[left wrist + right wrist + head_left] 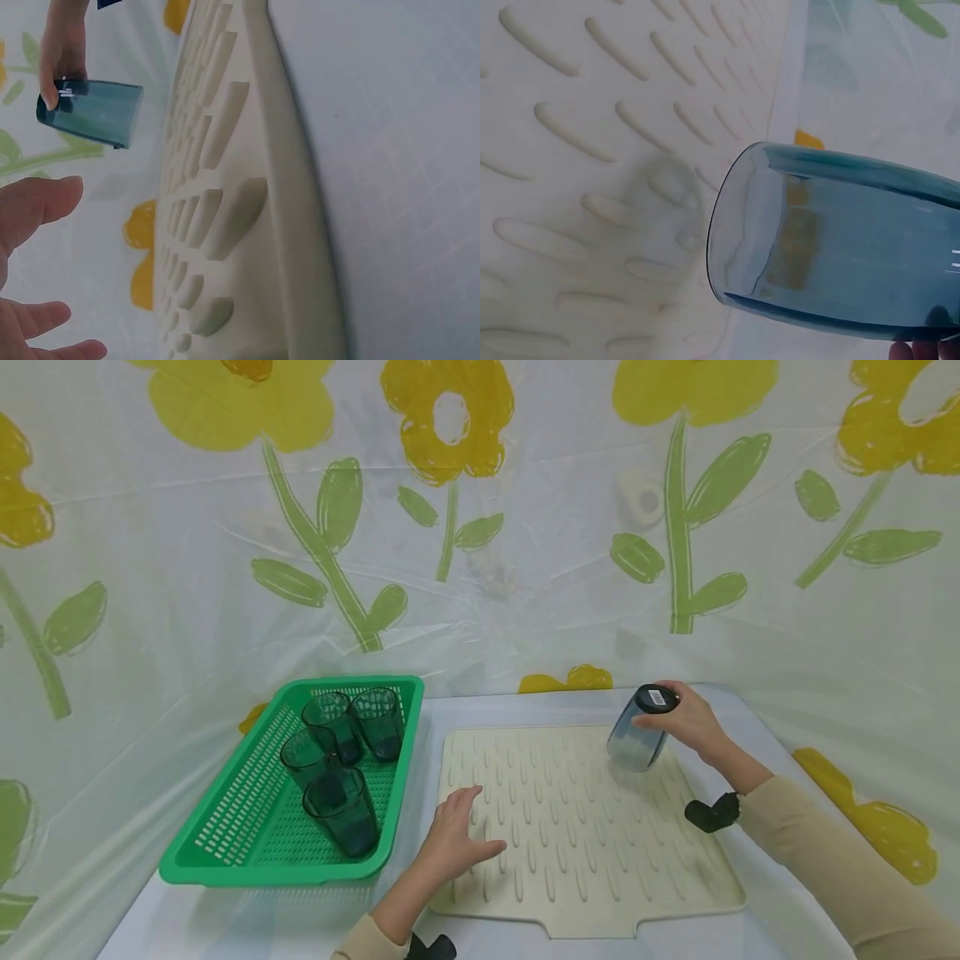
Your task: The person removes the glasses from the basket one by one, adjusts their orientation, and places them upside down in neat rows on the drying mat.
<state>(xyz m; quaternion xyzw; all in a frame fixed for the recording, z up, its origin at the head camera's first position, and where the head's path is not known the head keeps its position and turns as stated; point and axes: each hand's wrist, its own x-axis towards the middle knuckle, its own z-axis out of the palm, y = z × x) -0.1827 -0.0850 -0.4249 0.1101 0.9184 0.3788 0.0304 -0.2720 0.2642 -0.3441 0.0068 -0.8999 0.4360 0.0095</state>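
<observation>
A blue-tinted drinking glass (632, 742) hangs upside down over the back right corner of a cream draining mat (555, 827). My right hand (686, 718) grips it near its base, where a white label shows. In the right wrist view the glass (840, 240) has its rim facing the ridged mat, with a shadow below it. My left hand (453, 839) holds nothing, its fingers spread above the mat's left side. Left of it, a green plastic basket (225, 852) contains several dark-tinted glasses (345, 814) standing rim up.
The mat and basket lie on a white-covered table (465, 714). Behind the table hangs a white sheet (525, 568) printed with yellow flowers. The basket's right wall stands close beside the mat's left edge.
</observation>
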